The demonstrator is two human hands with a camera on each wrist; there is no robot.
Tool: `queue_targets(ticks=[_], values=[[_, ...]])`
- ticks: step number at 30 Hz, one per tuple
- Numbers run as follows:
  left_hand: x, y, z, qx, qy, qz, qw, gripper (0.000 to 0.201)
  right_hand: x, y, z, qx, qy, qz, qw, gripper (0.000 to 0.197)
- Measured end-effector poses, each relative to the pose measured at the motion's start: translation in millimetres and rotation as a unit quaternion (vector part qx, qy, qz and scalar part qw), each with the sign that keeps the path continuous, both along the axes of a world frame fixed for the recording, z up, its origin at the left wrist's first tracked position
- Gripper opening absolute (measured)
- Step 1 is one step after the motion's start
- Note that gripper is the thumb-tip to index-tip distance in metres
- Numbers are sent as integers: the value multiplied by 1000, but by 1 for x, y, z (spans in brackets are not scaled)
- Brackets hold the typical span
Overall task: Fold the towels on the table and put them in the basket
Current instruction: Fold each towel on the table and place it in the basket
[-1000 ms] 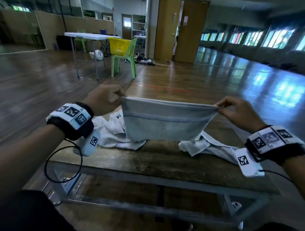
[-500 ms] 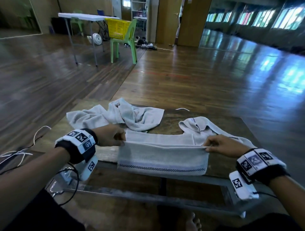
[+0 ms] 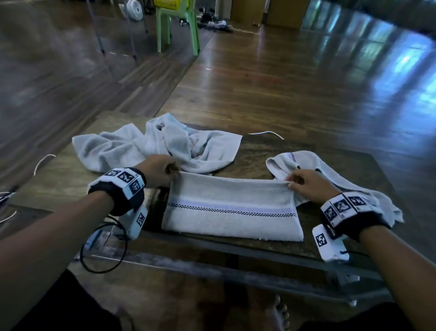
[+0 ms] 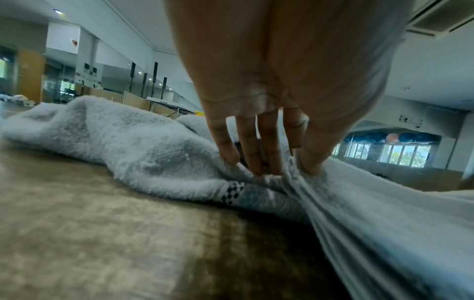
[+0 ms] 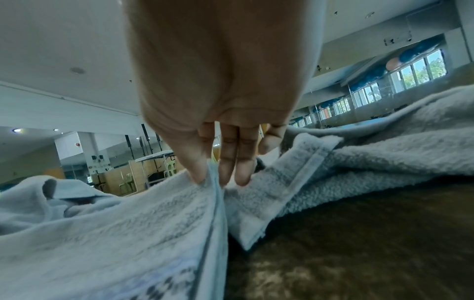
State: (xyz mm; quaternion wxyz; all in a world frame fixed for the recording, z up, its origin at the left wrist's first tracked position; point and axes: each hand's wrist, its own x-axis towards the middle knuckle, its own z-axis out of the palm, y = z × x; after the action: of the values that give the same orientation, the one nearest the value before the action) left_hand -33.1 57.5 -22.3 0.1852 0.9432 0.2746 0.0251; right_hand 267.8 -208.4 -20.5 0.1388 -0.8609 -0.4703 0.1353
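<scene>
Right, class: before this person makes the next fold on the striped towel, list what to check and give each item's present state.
1. Left hand pinches the far left corner of the striped towel: ok.
2. Right hand pinches the far right corner: ok; its thumb is on the edge.
3. Towel lies flat on the table, far edge straight between both grips: ok.
4. Layers lined up underneath: cannot tell.
5. Room to fold: not ok; the crumpled towel and the second loose towel touch the corners.
6. Basket within reach: not ok; it sits on the green chair across the floor.
</scene>
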Motion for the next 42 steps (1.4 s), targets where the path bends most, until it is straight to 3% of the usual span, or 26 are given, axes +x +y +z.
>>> queue_targets(ticks=[7,11,16,18,22,25,27,29,31,33,35,37,40,42], values=[[8,6,-14,2,41,-18,999,23,4,16,-15,-73,-39,8,997,32],[10,3,-9,18,41,-29,999,18,0,14,-10,-79,-79,21,994,21],[4,1,10,-13,36,-27,999,10,-6,1,17,-59,-47,20,997,11],[-1,-1,28,-6,-12,-26,1000,10,-9,-8,31,11,-54,11,998,13],[-10,-10,66,84,-221,-42,971,11,-13,-27,56,220,-141,8,965,21],[-19,-21,79,143,-278,-89,946,19,-17,-40,64,273,-180,54,943,20],[-26,-25,75,165,-244,-102,950,22,-21,-49,63,274,-178,71,943,13],[-33,-29,64,157,-135,-111,972,18,-26,-59,51,226,-152,99,957,12],[-38,-35,48,119,19,-141,983,16,-33,-69,34,92,-98,142,981,18],[-42,-43,32,72,123,-171,975,19,-41,-75,20,-64,-60,172,981,21],[-45,-50,18,65,122,-180,974,21,-48,-78,9,-102,-54,169,979,12],[-45,-58,6,89,83,-175,977,26,-54,-81,2,-62,-77,160,982,6],[-48,-70,-11,132,47,-193,971,40,-62,-84,-5,-66,-91,186,976,11],[-52,-70,-23,134,35,-196,971,25,-64,-85,-7,-85,-80,193,974,16]])
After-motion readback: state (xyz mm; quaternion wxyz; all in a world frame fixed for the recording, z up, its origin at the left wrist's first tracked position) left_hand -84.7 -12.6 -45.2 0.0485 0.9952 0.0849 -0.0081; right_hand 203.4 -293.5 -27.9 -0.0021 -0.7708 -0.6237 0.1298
